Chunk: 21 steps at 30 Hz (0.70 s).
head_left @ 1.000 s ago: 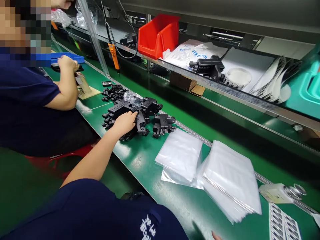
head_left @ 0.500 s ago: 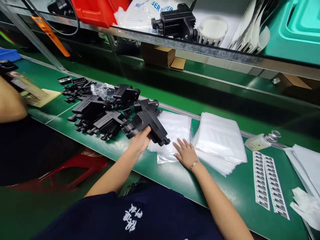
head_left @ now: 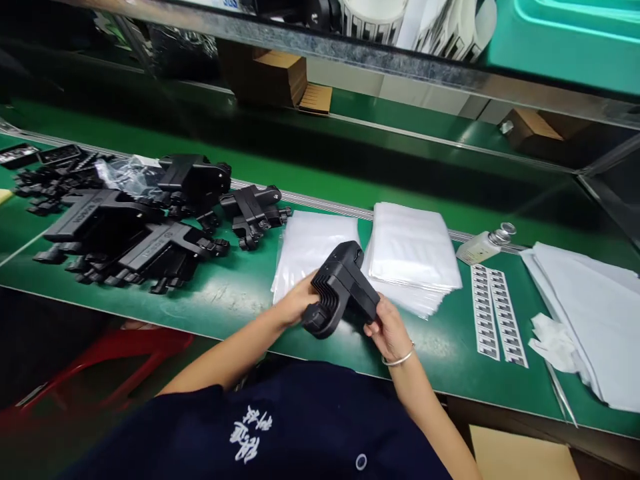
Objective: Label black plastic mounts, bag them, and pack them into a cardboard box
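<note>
Between my two hands is a black plastic holder (head_left: 345,287) with a ribbed, curved jaw, tilted above the bench. My left hand (head_left: 299,300) grips its ribbed end, the fingers partly hidden behind it. On the other end, my right hand (head_left: 389,327) has closed its thumb and fingers on the edge. Beneath and behind the holder lie clear plastic bags (head_left: 317,233). A thicker stack of bags (head_left: 413,243) is just beyond my right hand. To the left, several similar black holders (head_left: 160,250) lie in a pile, with a single one (head_left: 254,212) beside it.
Right of the bags stand a white bottle (head_left: 483,247) with a metal top and two sticker strips (head_left: 485,313). Further right are white sheets (head_left: 595,320), crumpled tissue (head_left: 553,343) and tweezers (head_left: 561,393). A metal-edged shelf (head_left: 380,67) crosses above the bench.
My right hand has left the flat bags and now grips the holder too. The holder has come right and nearer to me, and is turned. The view has shifted to the right.
</note>
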{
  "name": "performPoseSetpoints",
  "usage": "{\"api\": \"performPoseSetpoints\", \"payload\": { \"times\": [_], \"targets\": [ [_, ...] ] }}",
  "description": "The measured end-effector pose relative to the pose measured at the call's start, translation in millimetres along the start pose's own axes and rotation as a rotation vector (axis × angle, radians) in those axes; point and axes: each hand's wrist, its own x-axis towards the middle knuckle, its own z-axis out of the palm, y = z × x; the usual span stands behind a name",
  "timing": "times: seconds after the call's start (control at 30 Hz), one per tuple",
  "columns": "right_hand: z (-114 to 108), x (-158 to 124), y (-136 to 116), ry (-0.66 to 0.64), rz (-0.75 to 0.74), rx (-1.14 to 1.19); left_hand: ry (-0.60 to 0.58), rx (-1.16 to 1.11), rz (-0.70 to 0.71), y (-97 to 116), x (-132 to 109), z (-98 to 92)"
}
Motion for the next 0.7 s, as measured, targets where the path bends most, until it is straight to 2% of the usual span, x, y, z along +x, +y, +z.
{"api": "performPoseSetpoints", "payload": {
  "times": [0.1,0.13,0.17,0.27,0.3,0.37,0.47,0.53,0.6,0.7],
  "targets": [
    [-15.1,-10.0,-19.2,0.062,-0.087,-0.211,-0.248,-0.14,-0.178,16.4,4.5,-18.3],
    [-19.1,-13.3,-25.7,0.067,-0.129,-0.339,-0.286,-0.136,-0.217,17.6,6.1,-20.7],
    [-22.0,-16.2,-31.1,0.072,-0.183,-0.472,-0.28,-0.091,-0.226,16.6,7.5,-20.8],
    [-25.3,-19.8,-36.0,0.11,-0.309,-0.711,-0.128,0.125,-0.143,5.2,8.0,-11.4],
    [-25.5,-19.0,-34.1,0.125,-0.291,-0.694,-0.081,0.176,-0.104,0.9,6.7,-7.4],
    [-25.8,-14.7,-27.2,0.133,-0.153,-0.547,-0.028,0.254,-0.027,-5.5,2.3,-1.6],
    [-26.8,-6.1,-18.8,0.133,0.044,-0.284,-0.01,0.374,0.083,-8.5,-5.6,1.3],
    [-27.4,-3.3,-18.3,0.141,0.049,-0.223,-0.009,0.395,0.108,-7.9,-8.4,2.5],
    [-28.0,-5.2,-21.4,0.155,-0.057,-0.292,0.013,0.352,0.101,-7.0,-8.1,5.5],
    [-30.7,-13.8,-27.3,0.189,-0.36,-0.6,0.056,0.191,-0.008,-6.4,-4.7,11.3]
  ]
}}
